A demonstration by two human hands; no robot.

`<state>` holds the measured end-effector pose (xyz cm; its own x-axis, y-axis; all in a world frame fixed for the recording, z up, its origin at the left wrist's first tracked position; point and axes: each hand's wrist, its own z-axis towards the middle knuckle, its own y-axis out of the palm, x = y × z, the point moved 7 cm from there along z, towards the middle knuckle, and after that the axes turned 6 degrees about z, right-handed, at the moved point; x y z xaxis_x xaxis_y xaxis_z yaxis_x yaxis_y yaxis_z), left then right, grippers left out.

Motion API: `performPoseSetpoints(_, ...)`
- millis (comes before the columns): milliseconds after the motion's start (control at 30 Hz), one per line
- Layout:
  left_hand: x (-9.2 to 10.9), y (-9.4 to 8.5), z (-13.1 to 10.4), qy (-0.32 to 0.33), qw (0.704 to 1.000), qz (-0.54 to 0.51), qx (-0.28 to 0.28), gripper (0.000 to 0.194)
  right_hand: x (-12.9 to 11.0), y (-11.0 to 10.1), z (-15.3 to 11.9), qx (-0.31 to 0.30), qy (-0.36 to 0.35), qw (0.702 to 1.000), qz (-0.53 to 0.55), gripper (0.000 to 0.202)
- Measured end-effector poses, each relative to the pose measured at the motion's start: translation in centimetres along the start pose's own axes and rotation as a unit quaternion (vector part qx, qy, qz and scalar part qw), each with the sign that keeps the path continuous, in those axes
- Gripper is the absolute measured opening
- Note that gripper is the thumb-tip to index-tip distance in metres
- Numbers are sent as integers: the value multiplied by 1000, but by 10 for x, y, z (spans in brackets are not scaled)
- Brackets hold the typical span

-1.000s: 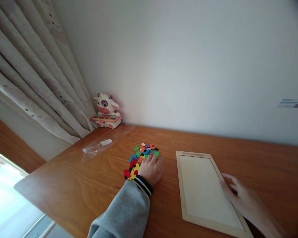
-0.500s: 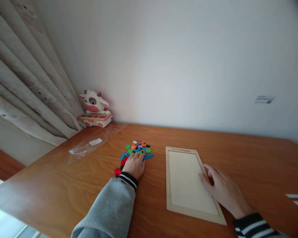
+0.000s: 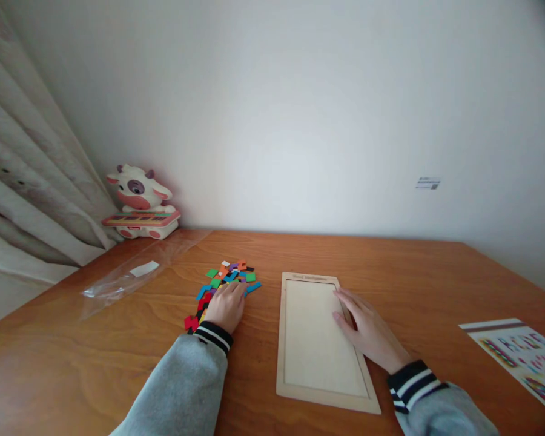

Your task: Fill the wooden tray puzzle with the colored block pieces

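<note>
My left hand lies over a pile of small flat coloured puzzle pieces, fingers bent down and close together. Its fingertips are among the pieces, and whatever they pinch is hidden. Red, green, blue, orange, purple and black pieces show around it. To the right lies a shallow wooden puzzle tray, flat, its pale inside bare, with blurred lettering along the top rim. Over the tray's right rim rests my right hand, open, thumb and fingers apart, the tips reaching just inside the frame.
A printed sheet with colourful shapes lies at the right. Behind the pieces to the left are a clear plastic bag with a white label and a toy cow with a keyboard. A curtain hangs at the left; a wall stands behind.
The view has turned right, showing more of the printed sheet. My right hand has shifted slightly further over the tray's rim. My left hand stays at the pile of pieces.
</note>
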<state>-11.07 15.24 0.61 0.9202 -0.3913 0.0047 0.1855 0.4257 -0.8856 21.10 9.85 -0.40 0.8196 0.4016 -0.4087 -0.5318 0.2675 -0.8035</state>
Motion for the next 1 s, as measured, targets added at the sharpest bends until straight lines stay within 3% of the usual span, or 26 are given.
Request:
performPoseSetpoints(100,2,2,0,-19,1000,5,-24,20,3,7,-1,-15,2,1000,13,41)
performPoseSetpoints(267,3,8,0,-34,996,9,-86,24,4,9,-2,-2,10,999,35,36)
performPoseSetpoints(633,9,0,1,9,1000,-12,-17,31,-4,17,-1,-15,34,999,35,40)
performPoseSetpoints(800,43,-18,-2,69,986,-141,58,25,8,18,-3,26,98,995,8,46)
performPoseSetpoints(900,77,-26,-6,114,962,-243,51,24,6,19,-3,22,90,996,9,46)
performPoseSetpoints(1000,101,-30,-7,71,928,-362,52,17,-11,5,1,73,44,996,9,39)
